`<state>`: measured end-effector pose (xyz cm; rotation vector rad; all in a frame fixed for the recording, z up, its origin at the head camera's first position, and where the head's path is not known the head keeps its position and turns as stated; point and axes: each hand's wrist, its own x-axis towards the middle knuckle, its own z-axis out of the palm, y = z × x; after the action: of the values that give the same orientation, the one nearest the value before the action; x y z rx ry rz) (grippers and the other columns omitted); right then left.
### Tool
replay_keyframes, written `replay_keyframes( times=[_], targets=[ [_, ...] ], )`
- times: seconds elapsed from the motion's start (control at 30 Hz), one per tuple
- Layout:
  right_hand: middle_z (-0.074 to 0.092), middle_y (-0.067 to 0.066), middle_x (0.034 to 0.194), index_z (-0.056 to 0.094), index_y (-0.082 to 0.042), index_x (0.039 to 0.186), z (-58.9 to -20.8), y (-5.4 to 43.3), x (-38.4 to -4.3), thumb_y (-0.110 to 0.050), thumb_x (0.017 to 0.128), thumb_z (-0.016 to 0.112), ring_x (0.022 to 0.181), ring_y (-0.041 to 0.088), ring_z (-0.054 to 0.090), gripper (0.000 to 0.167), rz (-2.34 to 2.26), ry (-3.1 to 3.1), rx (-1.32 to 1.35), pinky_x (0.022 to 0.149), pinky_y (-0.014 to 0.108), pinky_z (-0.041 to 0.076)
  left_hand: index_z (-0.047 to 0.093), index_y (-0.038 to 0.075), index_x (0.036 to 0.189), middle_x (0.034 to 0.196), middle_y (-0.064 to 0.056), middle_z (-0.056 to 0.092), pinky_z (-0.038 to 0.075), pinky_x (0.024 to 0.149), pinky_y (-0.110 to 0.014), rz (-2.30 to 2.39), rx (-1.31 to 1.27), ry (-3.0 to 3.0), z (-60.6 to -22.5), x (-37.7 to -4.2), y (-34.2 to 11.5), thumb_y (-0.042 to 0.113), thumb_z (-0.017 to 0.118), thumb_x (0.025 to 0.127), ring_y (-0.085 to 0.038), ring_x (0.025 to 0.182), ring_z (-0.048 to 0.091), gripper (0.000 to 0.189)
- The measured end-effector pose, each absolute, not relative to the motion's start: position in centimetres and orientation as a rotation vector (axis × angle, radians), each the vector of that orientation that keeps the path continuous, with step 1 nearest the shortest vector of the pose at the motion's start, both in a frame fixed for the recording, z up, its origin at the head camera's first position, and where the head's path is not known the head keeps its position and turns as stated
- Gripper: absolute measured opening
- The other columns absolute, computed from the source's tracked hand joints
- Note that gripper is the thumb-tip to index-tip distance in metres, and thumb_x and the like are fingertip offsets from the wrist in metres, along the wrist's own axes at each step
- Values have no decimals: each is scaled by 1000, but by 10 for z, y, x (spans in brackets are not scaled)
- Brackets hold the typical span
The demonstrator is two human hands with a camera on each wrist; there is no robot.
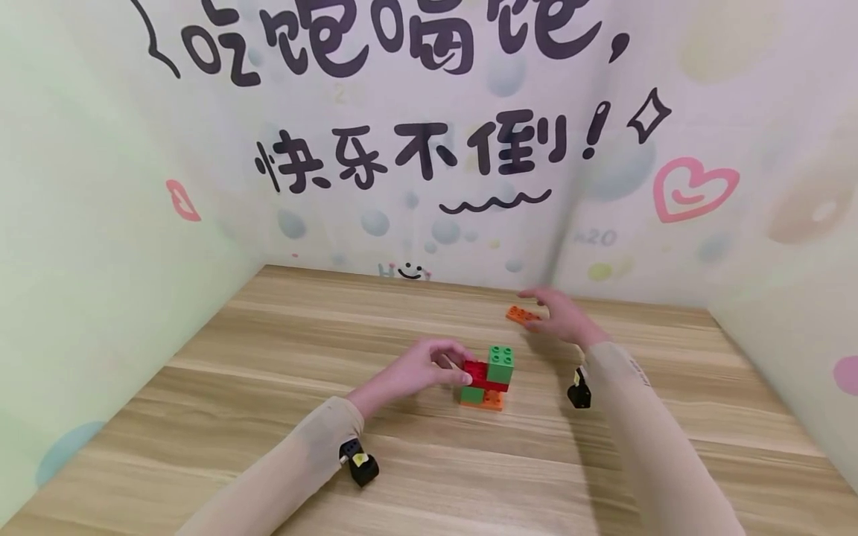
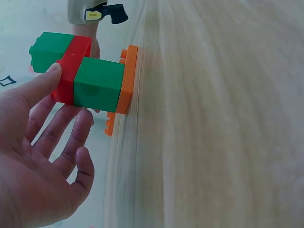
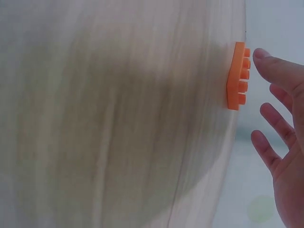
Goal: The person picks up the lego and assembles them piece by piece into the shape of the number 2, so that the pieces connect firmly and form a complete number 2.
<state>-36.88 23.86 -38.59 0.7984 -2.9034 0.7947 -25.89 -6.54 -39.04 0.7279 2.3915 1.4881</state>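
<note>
A small stack of toy building bricks stands on the wooden table. Its base is an orange brick [image 1: 492,401], with a lower green brick [image 2: 99,84] on it, then a red brick [image 2: 73,70], and an upper green brick [image 1: 500,365] on top at the right. My left hand [image 1: 429,366] pinches the red brick, thumb on its near side and fingers partly hidden behind. Farther back, my right hand [image 1: 559,316] hovers over a loose orange brick [image 3: 236,77], fingers spread and relaxed. In the right wrist view the thumb is close above that brick's studs, with a gap between.
The wood-grain table [image 1: 281,357] runs back to a printed wall [image 1: 375,238] just behind the loose brick. Light side walls stand at left and right. A small black camera [image 1: 362,467] is worn at the left wrist, another black camera [image 1: 579,394] at the right.
</note>
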Motion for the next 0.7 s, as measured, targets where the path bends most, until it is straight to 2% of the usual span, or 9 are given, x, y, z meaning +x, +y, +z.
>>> replay_keyframes(
  times=[0.4, 0.57, 0.7],
  targets=[
    [48, 22, 148, 43, -6, 148, -396, 245, -380, -11, 87, 73, 127, 46, 51, 68, 715, -2973, 842, 104, 60, 43, 72, 16, 111, 101, -5, 72, 55, 74, -29, 1476, 763, 2383, -393, -261, -66, 18, 78, 85, -13, 82, 64, 27],
    [53, 24, 143, 47, -2, 144, -397, 243, -384, -13, 88, 72, 122, 42, 56, 63, 573, -2977, 909, 101, 57, 47, 72, 16, 111, 100, -4, 72, 55, 73, -32, 1471, 748, 2386, -391, -260, -66, 19, 78, 85, -14, 82, 64, 27],
    [56, 26, 137, 49, -2, 142, -398, 243, -385, -13, 89, 70, 117, 42, 58, 59, 544, -2986, 910, 99, 57, 47, 72, 17, 111, 99, -4, 72, 54, 71, -30, 1477, 745, 2381, -390, -260, -66, 20, 79, 84, -15, 82, 64, 27]
  ],
)
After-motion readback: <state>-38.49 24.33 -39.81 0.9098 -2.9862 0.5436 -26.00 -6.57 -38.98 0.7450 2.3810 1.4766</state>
